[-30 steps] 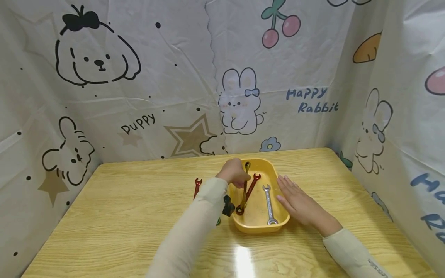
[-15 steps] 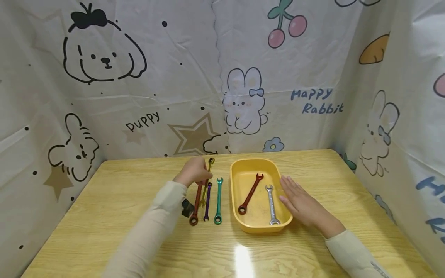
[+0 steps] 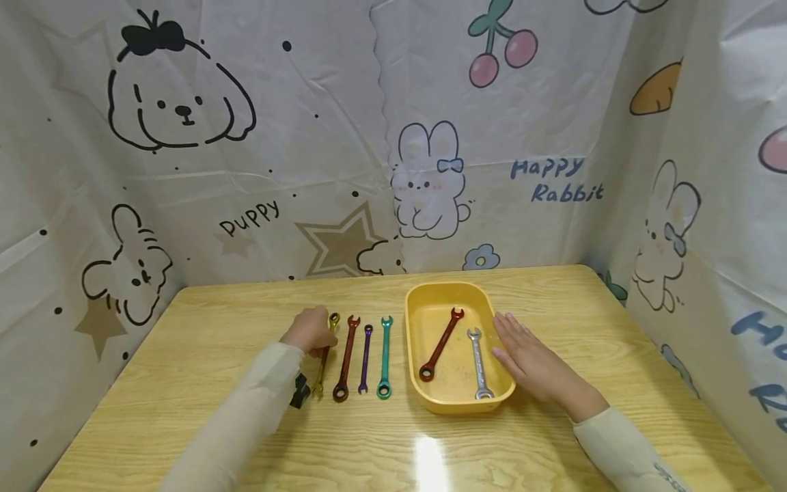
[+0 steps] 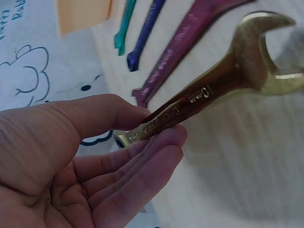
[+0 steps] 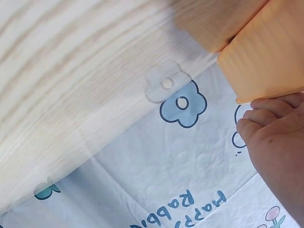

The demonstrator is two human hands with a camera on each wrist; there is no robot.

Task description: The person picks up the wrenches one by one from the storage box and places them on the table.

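Observation:
My left hand (image 3: 309, 331) pinches a gold combination wrench (image 4: 209, 85) between thumb and fingers, near its ring end. In the left wrist view its open end points away from the palm, and "10mm" is stamped on the shank. To its right on the table lie a red wrench (image 3: 347, 359), a purple wrench (image 3: 365, 359) and a teal wrench (image 3: 385, 355), side by side. My right hand (image 3: 533, 357) rests with straight fingers against the right side of a yellow tray (image 3: 461, 406). Inside the tray are a dark red wrench (image 3: 442, 345) and a silver wrench (image 3: 479, 362).
The wooden table (image 3: 203, 403) extends left of the wrenches and in front of the tray. A printed cloth (image 3: 277, 137) hangs behind the table and along both sides. A black device (image 3: 300, 391) is worn at my left wrist.
The gold wrench has gone from over the tray leftward, past the teal, purple and red wrenches, in my left hand. My right hand has stayed at the tray.

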